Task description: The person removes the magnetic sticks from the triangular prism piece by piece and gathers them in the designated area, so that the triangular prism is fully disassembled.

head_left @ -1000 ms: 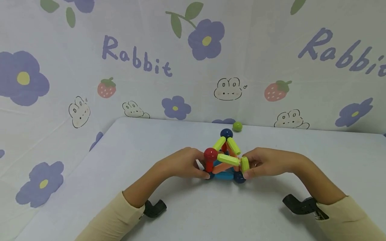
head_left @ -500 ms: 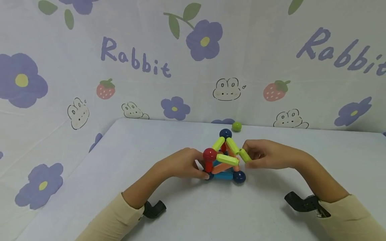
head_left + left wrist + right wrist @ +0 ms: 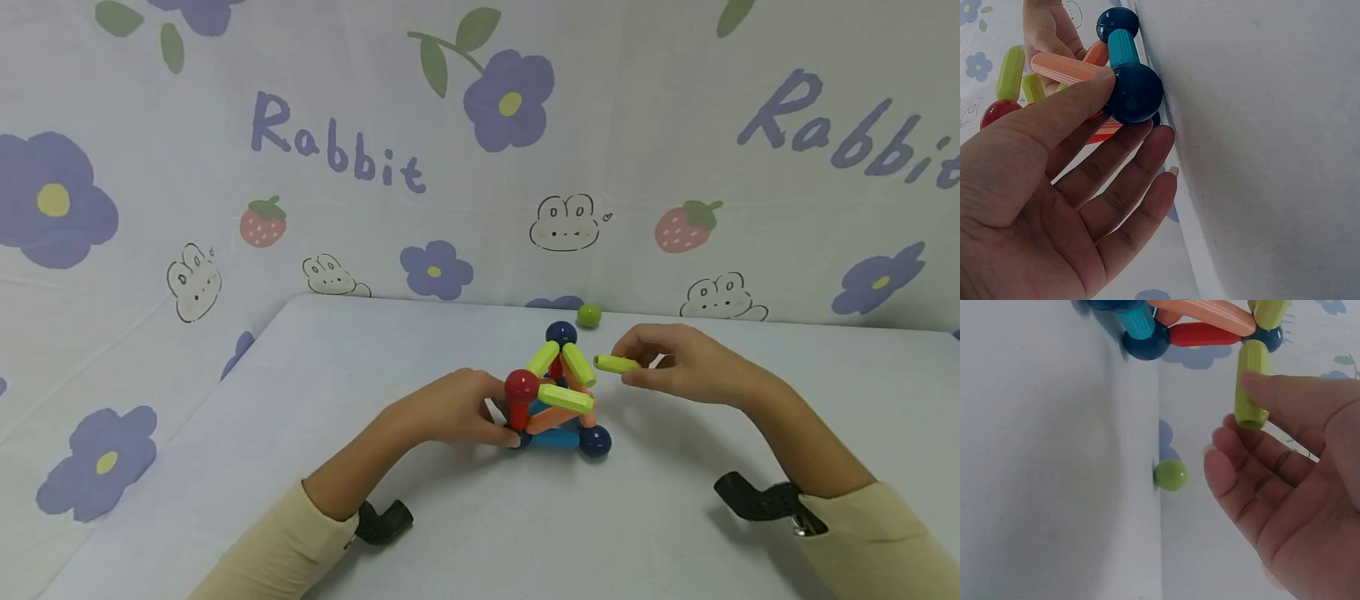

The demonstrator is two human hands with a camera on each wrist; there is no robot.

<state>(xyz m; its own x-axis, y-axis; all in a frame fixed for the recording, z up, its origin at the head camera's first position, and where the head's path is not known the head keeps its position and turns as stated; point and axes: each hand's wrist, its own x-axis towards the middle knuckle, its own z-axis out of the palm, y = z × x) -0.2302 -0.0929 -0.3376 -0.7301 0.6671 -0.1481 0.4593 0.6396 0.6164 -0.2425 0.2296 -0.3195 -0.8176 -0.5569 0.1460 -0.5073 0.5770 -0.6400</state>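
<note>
A small frame of magnetic rods and balls stands on the table, with blue rods [image 3: 557,437] at its base. My left hand [image 3: 450,408] pinches its near-left dark blue ball [image 3: 1137,94] between thumb and fingers. Above that corner sits a red ball [image 3: 521,386] on a red rod. A yellow-green rod [image 3: 566,398] sticks out rightward from it, its far end free. Another dark blue ball [image 3: 561,333] tops the back, with two yellow-green rods sloping down. My right hand [image 3: 682,367] pinches a loose yellow-green magnetic rod [image 3: 615,363] just right of the frame, apart from it.
A green ball [image 3: 588,315] lies near the back edge of the white table [image 3: 390,342]. Behind hangs a cloth [image 3: 637,125] printed with flowers, rabbits and strawberries. Each wrist carries a black camera mount [image 3: 384,522].
My right hand has lifted the yellow-green rod off the frame's right corner, moving it up and rightward and turning it nearly level. My left hand stays on the same ball.
</note>
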